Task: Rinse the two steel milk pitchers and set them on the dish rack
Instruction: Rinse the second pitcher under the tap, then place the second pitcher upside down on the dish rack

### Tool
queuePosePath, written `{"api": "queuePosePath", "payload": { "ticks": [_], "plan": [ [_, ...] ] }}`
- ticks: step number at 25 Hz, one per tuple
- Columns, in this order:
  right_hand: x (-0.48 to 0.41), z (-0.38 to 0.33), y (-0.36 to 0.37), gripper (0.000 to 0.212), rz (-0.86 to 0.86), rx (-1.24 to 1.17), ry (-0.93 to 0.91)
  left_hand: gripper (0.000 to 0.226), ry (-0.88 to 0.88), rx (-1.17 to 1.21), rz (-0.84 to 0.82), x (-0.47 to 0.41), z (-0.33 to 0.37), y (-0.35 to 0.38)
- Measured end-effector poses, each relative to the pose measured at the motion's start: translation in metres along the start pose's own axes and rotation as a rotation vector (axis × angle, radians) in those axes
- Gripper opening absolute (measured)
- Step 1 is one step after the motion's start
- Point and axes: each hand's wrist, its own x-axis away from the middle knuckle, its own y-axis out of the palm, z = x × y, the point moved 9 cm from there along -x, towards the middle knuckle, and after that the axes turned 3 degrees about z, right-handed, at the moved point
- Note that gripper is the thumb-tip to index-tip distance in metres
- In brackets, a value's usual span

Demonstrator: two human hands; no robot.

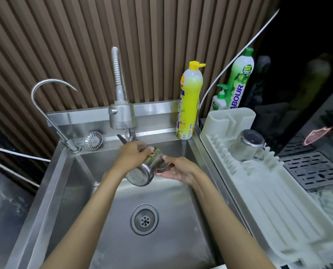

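Note:
One steel milk pitcher is tipped on its side over the sink, its base toward me and its mouth toward the faucet. My left hand grips it from above at the rim end. My right hand holds it from the right at the handle side. A second steel pitcher rests upside down on the white dish rack to the right of the sink. No stream of water shows clearly.
A yellow dish soap bottle stands on the sink's back right corner. A green bottle and a small pump bottle stand behind the rack. A thin curved tap and a strainer sit at the back left. The drain lies below my hands.

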Motion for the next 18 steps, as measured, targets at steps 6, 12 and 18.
{"api": "queuePosePath", "payload": {
  "ticks": [6, 12, 18],
  "plan": [
    [-0.007, 0.025, -0.028, 0.026, -0.119, -0.282, 0.198, 0.078, 0.142, 0.231, -0.357, 0.019, 0.003, 0.044],
    [0.007, 0.019, -0.06, 0.014, -0.095, -0.66, 0.108, 0.073, 0.289, 0.213, 0.055, 0.033, 0.03, 0.054],
    [0.088, -0.04, -0.141, 0.027, 0.43, -0.001, -0.32, 0.082, 0.453, 0.137, 0.042, 0.026, 0.139, 0.085]
  ]
}}
